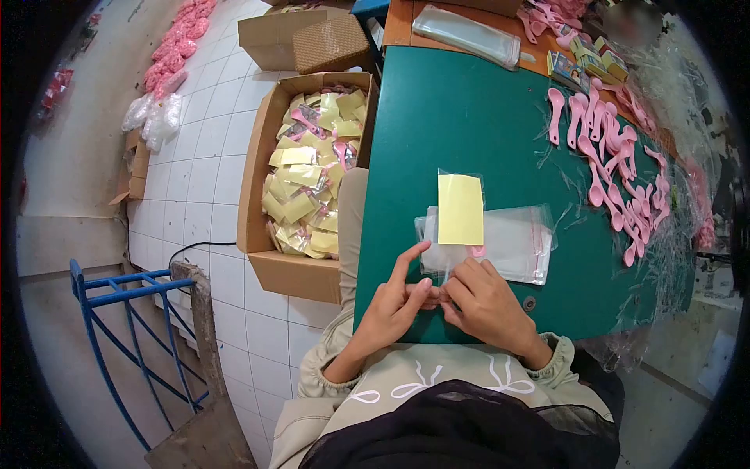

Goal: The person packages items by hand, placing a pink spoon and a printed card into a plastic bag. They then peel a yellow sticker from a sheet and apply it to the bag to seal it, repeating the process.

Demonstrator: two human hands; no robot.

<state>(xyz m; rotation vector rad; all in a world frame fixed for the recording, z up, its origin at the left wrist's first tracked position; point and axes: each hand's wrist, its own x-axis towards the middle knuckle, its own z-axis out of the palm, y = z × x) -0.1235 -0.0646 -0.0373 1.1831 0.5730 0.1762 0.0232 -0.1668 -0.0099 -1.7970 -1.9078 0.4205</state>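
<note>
The right hand (483, 301) pinches the near end of a yellow-card packet (461, 209); the left hand (397, 305), forefinger out, sits alongside, its grip unclear. Beneath the packet, clear bags (516, 234) lie on the bench (445, 117); pink spoons (595, 192) spread beyond.

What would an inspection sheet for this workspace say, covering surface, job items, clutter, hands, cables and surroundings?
Surface: green table, with visible bare areas.
Job items: yellow card overlapping clear bags; pink piece partly showing below the card; pink spoons piled at the right.
Clutter: loose wrap along the right edge; small boxes at far right.
Hands: left hand and right hand close together below the card; exact hold unclear.
Cables: black cable at floor level, left of the carton.
Surroundings: carton of packets beside the table; white tiles; blue frame at left.
</note>
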